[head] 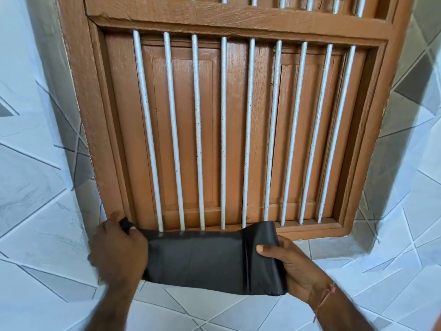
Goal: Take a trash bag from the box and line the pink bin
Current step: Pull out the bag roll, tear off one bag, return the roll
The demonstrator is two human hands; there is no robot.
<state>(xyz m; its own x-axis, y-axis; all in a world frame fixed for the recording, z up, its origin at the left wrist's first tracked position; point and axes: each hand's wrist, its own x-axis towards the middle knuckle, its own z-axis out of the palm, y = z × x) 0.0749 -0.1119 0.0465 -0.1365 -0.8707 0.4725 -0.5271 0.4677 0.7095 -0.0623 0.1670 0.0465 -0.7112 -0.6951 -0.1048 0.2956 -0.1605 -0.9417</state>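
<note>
A black trash bag (202, 261) is stretched flat between my two hands at the bottom of the view. My left hand (119, 249) pinches its left end, with a small bunch of plastic sticking out above the fingers. My right hand (293, 266) grips the right end, where the bag is still folded or rolled, thumb on top. A thin red thread is tied around my right wrist. Neither the box nor the pink bin is in view.
Straight ahead is a brown wooden window frame (100, 130) with closed shutters behind white vertical bars (223, 130). White and grey patterned tiles (40, 187) cover the wall on both sides and below the sill.
</note>
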